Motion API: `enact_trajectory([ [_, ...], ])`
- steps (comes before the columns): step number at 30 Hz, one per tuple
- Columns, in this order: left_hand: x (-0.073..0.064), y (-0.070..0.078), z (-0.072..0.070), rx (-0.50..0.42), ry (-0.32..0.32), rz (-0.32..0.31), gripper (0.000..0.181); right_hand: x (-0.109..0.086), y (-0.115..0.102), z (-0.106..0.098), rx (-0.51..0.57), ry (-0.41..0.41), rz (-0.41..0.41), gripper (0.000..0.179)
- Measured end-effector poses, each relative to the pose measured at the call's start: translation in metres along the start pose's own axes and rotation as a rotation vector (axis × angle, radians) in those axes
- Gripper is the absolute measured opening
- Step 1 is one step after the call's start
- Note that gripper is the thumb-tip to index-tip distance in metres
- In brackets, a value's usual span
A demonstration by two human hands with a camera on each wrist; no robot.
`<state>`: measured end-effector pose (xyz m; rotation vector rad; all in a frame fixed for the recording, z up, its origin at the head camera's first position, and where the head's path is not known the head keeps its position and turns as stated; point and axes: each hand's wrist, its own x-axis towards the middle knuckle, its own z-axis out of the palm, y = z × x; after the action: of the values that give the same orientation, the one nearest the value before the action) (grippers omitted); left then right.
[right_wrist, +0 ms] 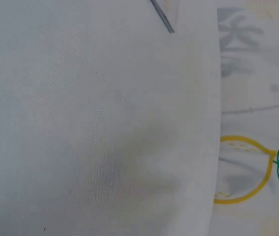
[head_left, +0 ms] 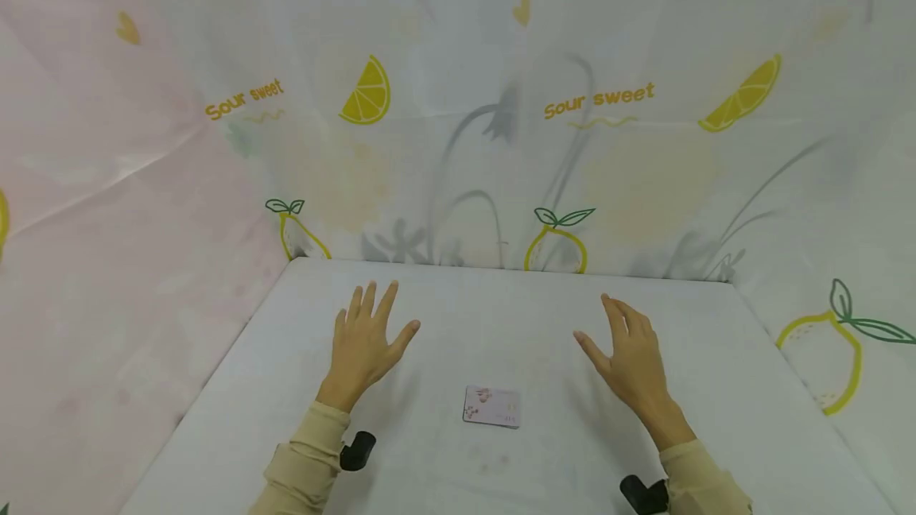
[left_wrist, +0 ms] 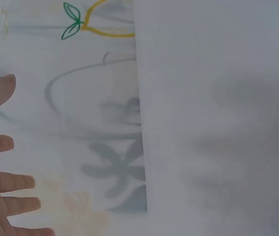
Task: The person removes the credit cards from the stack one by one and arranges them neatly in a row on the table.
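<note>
A small stack of pale pink printed cards (head_left: 491, 407) lies flat on the white table (head_left: 487, 316), between the two hands. Up and to the left of it, my left hand (head_left: 365, 346) hovers over the tabletop, fingers spread and holding nothing. The same hand (left_wrist: 1, 184) shows its fingertips along the left edge of the left wrist view. Over on the right, my right hand (head_left: 633, 364) is held above the table, its fingers extended and thumb apart, with nothing in it. One corner of the cards (right_wrist: 168, 11) enters the top of the right wrist view, where the hand itself is out of sight.
Behind the table hangs a white curtain (head_left: 458, 165) printed with lemons and "Sour sweet" lettering. A pinkish sheet (head_left: 107, 261) stands along the left side. Dark wrist cameras (head_left: 358, 451) sit at both beige sleeves (head_left: 308, 451). Soft hand shadows fall on the tabletop.
</note>
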<state>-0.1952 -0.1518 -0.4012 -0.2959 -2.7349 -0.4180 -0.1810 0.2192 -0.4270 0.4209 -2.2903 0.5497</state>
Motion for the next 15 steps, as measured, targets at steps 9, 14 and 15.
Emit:
enact_trajectory([
  [9,0.002,-0.001,0.006,-0.010,0.097,0.093,0.063,0.004,-0.001,0.006,0.081,0.024,-0.035,0.061],
  [14,0.002,-0.001,0.009,-0.067,0.058,0.152,0.062,0.004,-0.006,0.010,0.118,-0.021,-0.006,0.058],
  [15,0.001,-0.001,0.011,-0.096,0.045,0.170,0.061,0.003,-0.007,0.011,0.127,-0.034,0.000,0.057],
])
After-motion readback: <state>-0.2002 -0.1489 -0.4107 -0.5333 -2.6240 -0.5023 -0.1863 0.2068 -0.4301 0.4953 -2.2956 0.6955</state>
